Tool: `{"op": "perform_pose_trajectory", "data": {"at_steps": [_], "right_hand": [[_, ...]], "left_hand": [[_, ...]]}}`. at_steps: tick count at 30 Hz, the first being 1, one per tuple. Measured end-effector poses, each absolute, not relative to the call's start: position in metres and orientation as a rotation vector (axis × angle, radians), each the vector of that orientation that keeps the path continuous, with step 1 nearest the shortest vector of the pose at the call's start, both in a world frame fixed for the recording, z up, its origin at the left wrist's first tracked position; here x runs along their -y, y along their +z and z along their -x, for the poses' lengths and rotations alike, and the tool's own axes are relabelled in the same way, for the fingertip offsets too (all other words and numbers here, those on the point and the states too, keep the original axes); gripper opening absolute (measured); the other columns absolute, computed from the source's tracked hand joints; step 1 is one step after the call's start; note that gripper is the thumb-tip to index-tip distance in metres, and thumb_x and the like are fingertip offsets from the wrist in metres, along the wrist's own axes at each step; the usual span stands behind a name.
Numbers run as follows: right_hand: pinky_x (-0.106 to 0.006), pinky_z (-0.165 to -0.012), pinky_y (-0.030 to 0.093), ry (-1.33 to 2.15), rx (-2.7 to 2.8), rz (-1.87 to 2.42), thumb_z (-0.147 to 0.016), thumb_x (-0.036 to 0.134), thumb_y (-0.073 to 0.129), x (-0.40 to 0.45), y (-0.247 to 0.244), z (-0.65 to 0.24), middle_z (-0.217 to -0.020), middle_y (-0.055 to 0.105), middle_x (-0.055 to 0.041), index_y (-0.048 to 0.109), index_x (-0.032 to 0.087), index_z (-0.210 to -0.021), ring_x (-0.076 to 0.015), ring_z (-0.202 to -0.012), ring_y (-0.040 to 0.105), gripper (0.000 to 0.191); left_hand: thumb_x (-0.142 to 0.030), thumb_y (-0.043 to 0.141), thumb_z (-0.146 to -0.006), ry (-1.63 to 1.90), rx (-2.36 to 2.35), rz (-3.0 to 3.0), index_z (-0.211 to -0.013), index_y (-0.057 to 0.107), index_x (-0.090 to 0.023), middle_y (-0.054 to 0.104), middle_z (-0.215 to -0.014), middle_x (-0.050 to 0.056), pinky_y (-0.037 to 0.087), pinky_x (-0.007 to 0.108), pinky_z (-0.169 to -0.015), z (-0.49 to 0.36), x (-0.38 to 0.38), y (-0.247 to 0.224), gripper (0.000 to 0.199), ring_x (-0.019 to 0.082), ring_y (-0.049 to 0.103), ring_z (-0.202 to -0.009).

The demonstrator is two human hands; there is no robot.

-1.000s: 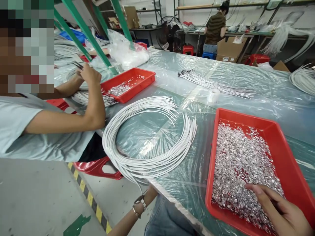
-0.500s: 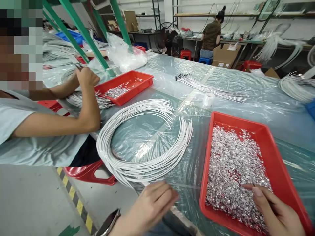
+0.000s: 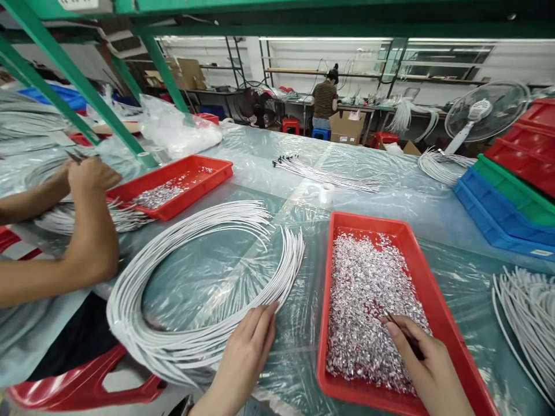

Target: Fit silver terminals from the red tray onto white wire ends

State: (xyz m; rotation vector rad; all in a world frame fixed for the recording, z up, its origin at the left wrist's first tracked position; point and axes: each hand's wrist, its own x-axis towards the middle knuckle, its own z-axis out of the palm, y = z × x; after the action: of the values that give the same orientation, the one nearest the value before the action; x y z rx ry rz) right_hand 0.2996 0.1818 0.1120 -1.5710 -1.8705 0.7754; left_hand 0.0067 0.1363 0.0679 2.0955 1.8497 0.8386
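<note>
My left hand (image 3: 249, 352) lies over the near right side of a large ring of white cables (image 3: 147, 341). Its fingers are stretched out close together, fingertips touching the cables; the thumb is hidden. My right hand (image 3: 427, 364) is closed on thin dark tweezers (image 3: 391, 319), mostly covered by the fingers. The tips reach into a red tray (image 3: 324, 323), just above a heap of small shiny metal pieces (image 3: 368, 289). Whether a piece sits between the tips is too small to tell.
At left a co-worker's hands (image 3: 93, 173) work beside another red tray (image 3: 199, 167). A white roll (image 3: 326, 194) and black-ended cables (image 3: 321, 170) lie farther back. On the right are stacked bins (image 3: 503, 202) and more white cables (image 3: 531, 323). A green frame (image 3: 87, 81) stands at left.
The view has swung right and up. My left hand has moved forward from the table edge onto the cable ring. My right hand stays over the metal pieces with the tweezers.
</note>
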Motion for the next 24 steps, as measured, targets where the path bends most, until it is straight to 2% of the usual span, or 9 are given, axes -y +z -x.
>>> {"op": "perform_pose_trajectory", "data": {"at_steps": [2,5,7,12,16,21,24], "right_hand": [[-0.023,-0.054,0.046,0.786,1.831,1.576,-0.088,0.050,0.047,-0.181,0.114,-0.296,-0.074,0.067,-0.0030,0.062,0.019,-0.088,-0.0192,-0.061,0.060,0.034],[-0.023,-0.053,0.044,0.794,1.780,1.579,-0.088,0.050,0.047,-0.180,0.120,-0.291,-0.072,0.066,-0.0026,0.061,0.019,-0.088,-0.0193,-0.062,0.060,0.035],[-0.023,-0.054,0.043,0.802,1.778,1.544,-0.089,0.048,0.047,-0.181,0.123,-0.289,-0.070,0.064,-0.0022,0.061,0.018,-0.085,-0.0191,-0.063,0.059,0.033],[-0.022,-0.052,0.043,0.795,1.785,1.459,-0.092,0.041,0.046,-0.181,0.123,-0.290,-0.069,0.063,-0.0018,0.061,0.018,-0.085,-0.0166,-0.058,0.056,0.029],[-0.022,-0.056,0.046,0.802,1.783,1.395,-0.091,0.041,0.046,-0.175,0.117,-0.291,-0.075,0.065,-0.0026,0.063,0.019,-0.090,-0.0175,-0.065,0.060,0.028],[-0.020,-0.048,0.043,0.833,1.825,1.293,-0.090,0.035,0.050,-0.165,0.119,-0.283,-0.069,0.064,0.0009,0.061,0.022,-0.096,-0.0133,-0.053,0.057,0.018],[-0.020,-0.045,0.043,0.851,1.823,1.307,-0.091,0.032,0.048,-0.164,0.120,-0.280,-0.069,0.063,0.0012,0.058,0.022,-0.098,-0.0131,-0.052,0.057,0.015]], "left_hand": [[-0.025,0.033,-0.096,0.850,-1.779,-2.004,-0.121,0.044,-0.014,0.060,-0.099,0.011,0.049,0.036,-0.077,-0.011,-0.141,0.078,0.029,0.023,0.060,-0.091],[-0.029,0.033,-0.097,0.832,-1.597,-1.888,-0.115,0.049,-0.017,0.063,-0.092,0.005,0.050,0.024,-0.070,-0.026,-0.157,0.098,0.027,0.016,0.062,-0.083],[-0.031,0.031,-0.098,0.829,-1.478,-1.833,-0.112,0.051,-0.018,0.063,-0.087,0.002,0.049,0.021,-0.069,-0.042,-0.170,0.112,0.028,0.013,0.061,-0.079],[-0.034,0.020,-0.100,0.847,-1.294,-1.758,-0.101,0.052,-0.018,0.055,-0.075,-0.001,0.043,0.023,-0.066,-0.087,-0.192,0.132,0.036,0.012,0.053,-0.069],[-0.034,0.020,-0.100,0.798,-1.200,-1.768,-0.090,0.049,-0.019,0.051,-0.074,-0.001,0.038,0.027,-0.066,-0.099,-0.185,0.129,0.034,0.014,0.049,-0.067],[-0.028,0.021,-0.100,0.670,-1.100,-1.814,-0.104,0.043,-0.022,0.052,-0.084,0.000,0.037,0.029,-0.071,-0.088,-0.178,0.124,0.023,0.014,0.049,-0.073],[-0.025,0.022,-0.099,0.613,-1.052,-1.833,-0.100,0.043,-0.022,0.052,-0.085,0.000,0.038,0.029,-0.073,-0.085,-0.181,0.123,0.021,0.014,0.049,-0.075]]}}
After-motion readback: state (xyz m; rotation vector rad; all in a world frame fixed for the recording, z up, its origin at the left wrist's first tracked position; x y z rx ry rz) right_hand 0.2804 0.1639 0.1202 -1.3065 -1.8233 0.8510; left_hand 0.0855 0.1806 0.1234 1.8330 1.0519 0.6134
